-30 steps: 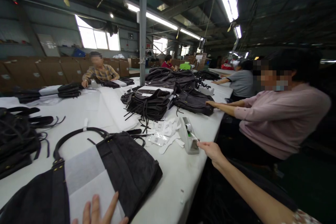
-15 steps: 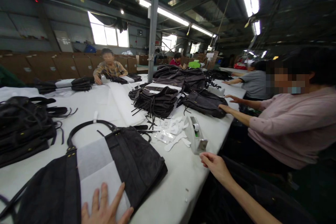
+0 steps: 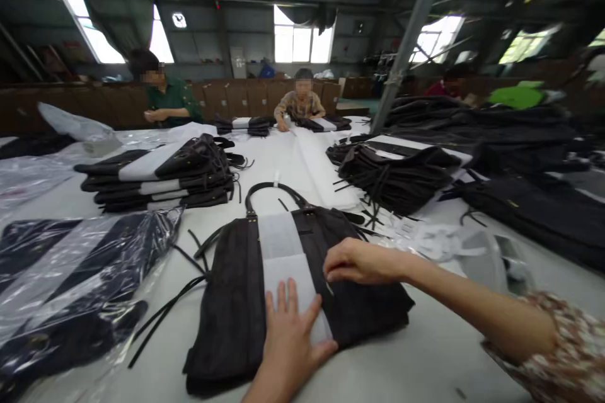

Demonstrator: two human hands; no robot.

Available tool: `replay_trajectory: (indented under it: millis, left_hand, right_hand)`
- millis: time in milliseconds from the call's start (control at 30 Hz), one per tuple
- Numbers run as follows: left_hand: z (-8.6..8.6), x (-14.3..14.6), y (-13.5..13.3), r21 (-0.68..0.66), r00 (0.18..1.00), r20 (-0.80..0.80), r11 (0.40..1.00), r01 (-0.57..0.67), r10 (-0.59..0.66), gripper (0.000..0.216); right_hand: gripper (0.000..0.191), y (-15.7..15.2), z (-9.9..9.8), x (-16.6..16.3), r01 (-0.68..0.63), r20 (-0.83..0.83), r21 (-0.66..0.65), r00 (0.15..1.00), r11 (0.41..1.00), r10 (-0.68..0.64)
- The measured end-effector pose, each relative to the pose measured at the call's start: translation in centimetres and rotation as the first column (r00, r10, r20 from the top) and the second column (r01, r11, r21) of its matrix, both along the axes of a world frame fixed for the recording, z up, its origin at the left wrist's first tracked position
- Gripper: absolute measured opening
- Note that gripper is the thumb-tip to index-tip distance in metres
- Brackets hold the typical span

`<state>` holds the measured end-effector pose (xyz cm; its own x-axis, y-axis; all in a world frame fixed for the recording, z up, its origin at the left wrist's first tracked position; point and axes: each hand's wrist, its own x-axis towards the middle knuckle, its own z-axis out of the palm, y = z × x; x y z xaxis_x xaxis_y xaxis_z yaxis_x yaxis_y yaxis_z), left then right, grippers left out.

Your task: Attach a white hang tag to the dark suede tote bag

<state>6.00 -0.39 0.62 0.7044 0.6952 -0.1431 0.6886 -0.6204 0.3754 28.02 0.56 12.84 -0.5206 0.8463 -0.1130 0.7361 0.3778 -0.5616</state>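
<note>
Both hands rest on a dark bag [image 3: 236, 302] lying flat on the counter [image 3: 425, 365]. A white paper strip [image 3: 288, 264] already wraps its middle; fixing the strip's edge looks unfinished. Left hand [image 3: 290, 343], fingers spread flat, presses the strip's near end. Right hand [image 3: 359, 261], fingertips pinched together, touches the strip's edge just beyond. Further out lie stacked bags [image 3: 161, 176].

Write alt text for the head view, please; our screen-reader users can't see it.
A person's left hand lies flat on a white paper strip wrapped around a dark handbag on a white table, while the right hand pinches at the strip's right edge. Stacks of similar bags, some bagged in clear plastic, surround it; other workers sit at the far side.
</note>
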Motion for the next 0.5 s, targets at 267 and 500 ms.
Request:
replay_trajectory:
  millis: [267,500]
  left_hand:
    - [0.0,-0.2,1.0,-0.111,0.999,0.051,0.994,0.014,-0.008,0.082]
    - [-1.0,-0.4,1.6,-0.131,0.996,0.07,0.99,0.055,-0.046,0.077]
  right_hand:
    - [0.007,13.4,-4.3,-7.6,-0.261,0.428,-0.023,0.87,0.965,0.246]
    - [0.01,17.2,-8.3,-10.0,-0.237,0.55,-0.046,0.805,0.97,0.223]
